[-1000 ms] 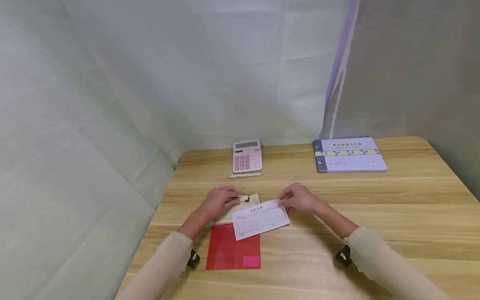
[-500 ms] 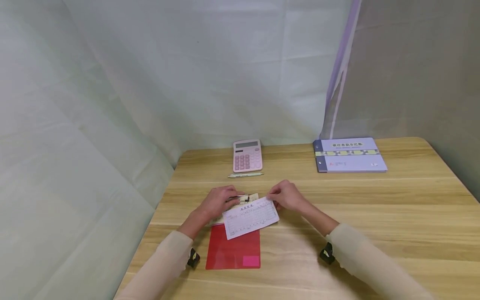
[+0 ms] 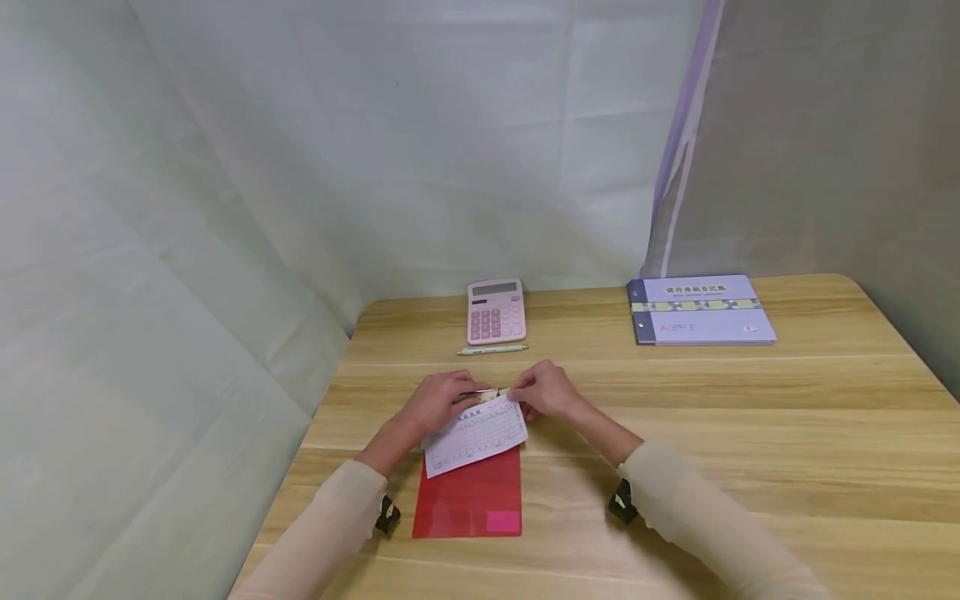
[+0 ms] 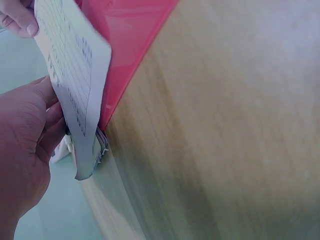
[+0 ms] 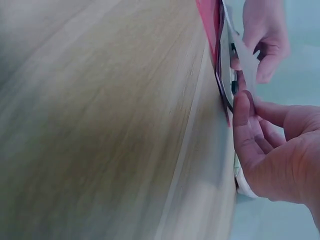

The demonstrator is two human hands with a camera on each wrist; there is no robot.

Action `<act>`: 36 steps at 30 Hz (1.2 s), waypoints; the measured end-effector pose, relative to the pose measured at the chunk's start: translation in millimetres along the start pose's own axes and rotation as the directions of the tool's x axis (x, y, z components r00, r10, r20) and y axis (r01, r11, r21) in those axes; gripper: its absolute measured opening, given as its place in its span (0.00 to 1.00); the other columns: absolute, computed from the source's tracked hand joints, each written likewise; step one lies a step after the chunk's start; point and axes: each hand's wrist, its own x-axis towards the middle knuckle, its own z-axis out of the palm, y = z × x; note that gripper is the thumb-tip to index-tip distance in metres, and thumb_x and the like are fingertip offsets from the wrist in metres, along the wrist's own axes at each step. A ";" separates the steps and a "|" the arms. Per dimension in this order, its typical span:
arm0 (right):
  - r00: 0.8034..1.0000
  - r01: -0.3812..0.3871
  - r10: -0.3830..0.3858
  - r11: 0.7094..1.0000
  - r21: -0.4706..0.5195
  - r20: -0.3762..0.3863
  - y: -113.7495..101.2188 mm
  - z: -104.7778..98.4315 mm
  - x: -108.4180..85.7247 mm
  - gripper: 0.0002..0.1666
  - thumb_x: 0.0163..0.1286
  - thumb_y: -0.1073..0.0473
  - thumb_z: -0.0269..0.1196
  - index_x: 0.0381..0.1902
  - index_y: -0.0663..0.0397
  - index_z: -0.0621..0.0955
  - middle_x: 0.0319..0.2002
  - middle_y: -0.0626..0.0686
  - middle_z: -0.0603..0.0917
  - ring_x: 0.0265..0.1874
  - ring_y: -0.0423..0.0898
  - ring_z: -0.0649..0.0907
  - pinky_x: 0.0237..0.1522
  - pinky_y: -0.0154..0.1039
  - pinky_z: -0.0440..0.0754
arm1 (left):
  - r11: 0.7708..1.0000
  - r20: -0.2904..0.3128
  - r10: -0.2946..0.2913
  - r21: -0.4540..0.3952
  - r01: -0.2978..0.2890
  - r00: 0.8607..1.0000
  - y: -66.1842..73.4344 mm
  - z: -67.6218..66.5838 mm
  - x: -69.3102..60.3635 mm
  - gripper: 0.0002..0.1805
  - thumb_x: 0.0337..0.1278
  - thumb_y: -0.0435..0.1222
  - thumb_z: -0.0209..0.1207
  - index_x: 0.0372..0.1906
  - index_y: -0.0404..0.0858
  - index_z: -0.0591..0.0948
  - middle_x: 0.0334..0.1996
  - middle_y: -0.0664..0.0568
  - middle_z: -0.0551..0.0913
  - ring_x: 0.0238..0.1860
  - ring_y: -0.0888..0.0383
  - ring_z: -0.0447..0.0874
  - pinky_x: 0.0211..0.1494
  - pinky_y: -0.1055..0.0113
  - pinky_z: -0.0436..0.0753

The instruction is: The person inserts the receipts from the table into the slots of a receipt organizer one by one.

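Observation:
A red clip folder (image 3: 461,504) with a pink label lies at the table's front, a metal clip (image 3: 487,392) at its far end. My left hand (image 3: 435,406) pinches the clip, its fingertips partly covered by paper. Between the thumb and fingers of my right hand (image 3: 550,390) is the top right corner of a white printed form (image 3: 480,437). Tilted, the form lies across the folder's upper part, hiding most of the cream slips beneath. In the right wrist view, the form (image 5: 246,65) stands edge-on, apart from the folder (image 5: 212,30) at its near corner.
Behind the hands lie a pink calculator (image 3: 497,312) and a pale pen (image 3: 492,350). A lilac account book (image 3: 701,310) rests at the far right of the wooden table (image 3: 750,408). Pale curtains (image 3: 450,167) hang along the back and left.
My right hand has moved left, carrying the form from the folder's right side to over the slips near the clip. My left hand has stayed at the clip.

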 end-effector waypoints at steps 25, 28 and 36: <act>0.998 0.063 -0.062 0.969 -0.240 0.015 5.8 6.1 12.6 0.08 0.74 0.68 0.66 0.33 0.64 0.88 0.18 0.51 0.83 0.14 0.42 0.81 0.20 0.35 0.81 | 0.998 0.023 0.027 0.053 -0.029 0.999 4.3 -3.7 -2.0 0.19 0.75 0.34 0.64 0.66 0.47 0.86 0.46 0.56 0.87 0.42 0.60 0.84 0.48 0.64 0.84; 0.998 0.070 -0.067 0.963 -0.259 0.020 5.1 6.0 12.4 0.09 0.75 0.67 0.65 0.33 0.64 0.88 0.18 0.51 0.82 0.13 0.42 0.80 0.20 0.34 0.80 | 0.999 0.035 0.011 0.045 -0.013 0.999 4.3 -4.2 -2.8 0.20 0.76 0.34 0.63 0.67 0.48 0.85 0.47 0.57 0.87 0.44 0.61 0.84 0.50 0.65 0.84; 0.998 0.052 -0.055 0.960 -0.275 -0.002 5.0 8.8 14.4 0.09 0.76 0.67 0.64 0.35 0.64 0.89 0.17 0.52 0.82 0.11 0.41 0.80 0.18 0.34 0.80 | 0.998 0.015 0.019 0.053 -0.020 1.000 2.9 -0.6 -4.6 0.19 0.76 0.35 0.63 0.67 0.48 0.86 0.46 0.57 0.87 0.43 0.62 0.83 0.49 0.64 0.84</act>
